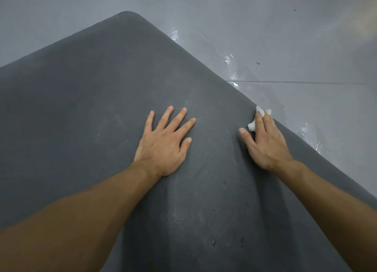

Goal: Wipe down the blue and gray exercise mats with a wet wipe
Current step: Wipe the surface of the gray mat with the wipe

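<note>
Diagonally, gray mat [81,108], rounded corner far-side; wet wipe [252,126] under right hand [267,144].

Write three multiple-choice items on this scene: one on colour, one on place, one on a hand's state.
1. The ribbed foam exercise mat is: A. blue B. dark gray C. green
2. The crumpled white wet wipe lies: A. under the right hand, near the mat's edge B. at the mat's far corner C. on the floor
3. The left hand is: A. fisted B. flat, fingers spread C. lifted off the mat
B, its whole surface is dark gray; A, the wipe pokes out beneath that hand; B, palm and fingers rest on the mat.
</note>
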